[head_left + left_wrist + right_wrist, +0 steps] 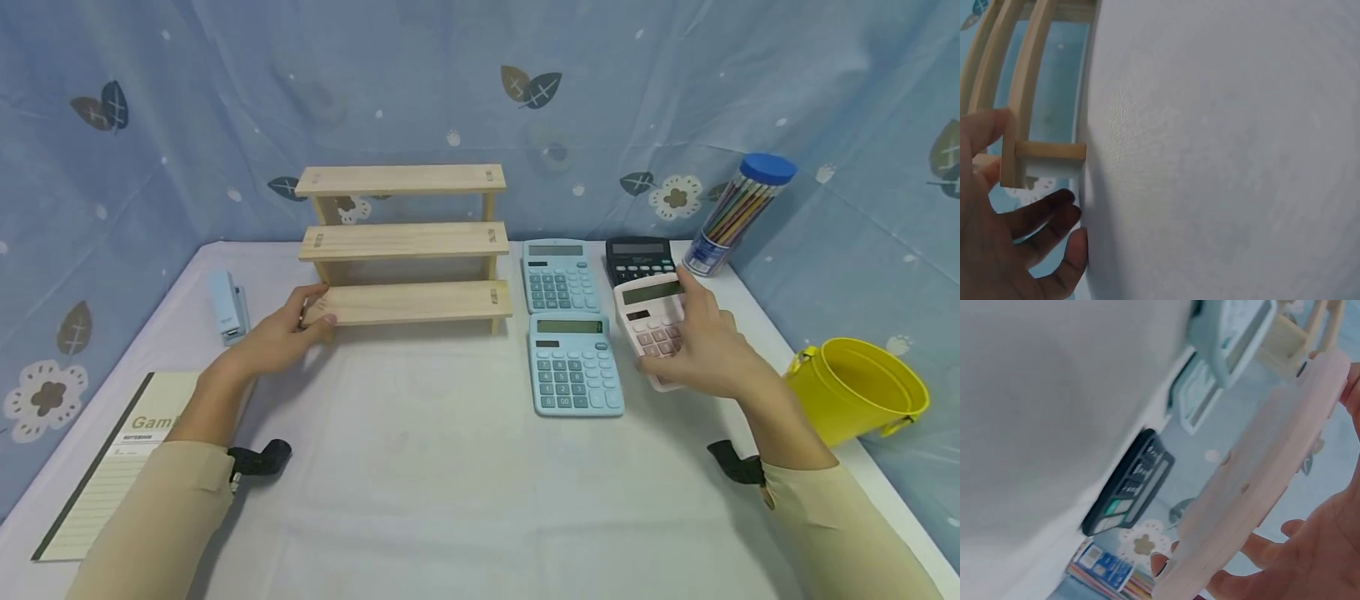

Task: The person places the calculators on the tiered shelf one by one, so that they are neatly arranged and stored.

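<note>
My right hand [712, 350] grips a pink calculator [649, 321] by its edges, thumb near its lower end and fingertips at its top. In the right wrist view the pink calculator [1272, 469] is lifted off the table, its back toward the camera. A black calculator [637, 254] lies just behind it. Two light blue calculators [576, 367] lie one behind the other to its left. My left hand [281, 333] pinches the left end of the bottom board of a three-step wooden shelf [412, 304]; its other fingers spread below the board in the left wrist view.
A clear tub of pencils [738, 212] with a blue lid leans at the back right. At the right edge stands a yellow bucket [855, 387]. A light blue stapler [227, 304] and a notebook [112, 475] lie at the left. A patterned blue curtain [420, 83] hangs behind.
</note>
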Demonstrator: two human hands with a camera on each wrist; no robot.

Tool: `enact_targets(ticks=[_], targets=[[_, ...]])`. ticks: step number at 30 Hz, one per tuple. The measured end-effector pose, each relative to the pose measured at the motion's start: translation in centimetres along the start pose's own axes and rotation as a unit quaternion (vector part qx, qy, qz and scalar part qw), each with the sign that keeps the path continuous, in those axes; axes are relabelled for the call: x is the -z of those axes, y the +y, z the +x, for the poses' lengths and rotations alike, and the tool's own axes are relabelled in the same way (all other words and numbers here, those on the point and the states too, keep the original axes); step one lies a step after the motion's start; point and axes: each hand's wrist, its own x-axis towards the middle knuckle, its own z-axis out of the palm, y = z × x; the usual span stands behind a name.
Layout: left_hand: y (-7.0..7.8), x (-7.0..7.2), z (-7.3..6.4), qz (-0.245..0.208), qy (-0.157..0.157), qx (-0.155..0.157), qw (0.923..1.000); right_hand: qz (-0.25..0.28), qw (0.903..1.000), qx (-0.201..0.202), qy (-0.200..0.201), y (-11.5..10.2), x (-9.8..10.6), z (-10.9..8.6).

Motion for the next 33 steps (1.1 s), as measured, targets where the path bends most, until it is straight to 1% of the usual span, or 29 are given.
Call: enact_targets(ticks=[4, 8, 11, 17, 21, 25, 29, 33], targets=[[-0.2, 0.1, 0.0, -0.010, -0.017, 0.019, 0.9996, 0.034, 0.9992, 0.019, 0.012, -1.0, 0.4, 0.4], [-0.5, -0.1, 0.2, -0.016, -0.021, 0.024, 0.9994, 0.051, 0.9979, 0.030, 0.026, -1.9, 0.7, 1.0], [-0.5, -0.4, 0.5, -0.024, -0.023, 0.028, 0.9991, 0.056, 0.9974, 0.031, 0.033, -2.4, 1.0, 1.3], [-0.1, -0.8, 1.0, -0.030, -0.021, 0.021, 0.9991, 0.081, 0.9949, 0.051, 0.033, -3.4, 1.1, 2.0], [-0.2, -0.7, 1.3, -0.029, -0.024, 0.024, 0.9990, 0.088, 0.9931, 0.064, 0.044, -4.2, 0.8, 2.5], [-0.2, -0.3, 1.1, -0.024, -0.025, 0.032, 0.9989, 0.091, 0.9915, 0.076, 0.053, -5.4, 0.3, 3.2], [-0.5, 0.3, 0.6, -0.017, -0.023, 0.042, 0.9987, 0.108, 0.9893, 0.085, 0.047, -6.9, -0.2, 4.4], [-0.7, 0.3, 0.5, -0.028, -0.024, 0.037, 0.9986, 0.122, 0.9873, 0.093, 0.042, -8.0, -0.4, 5.3]])
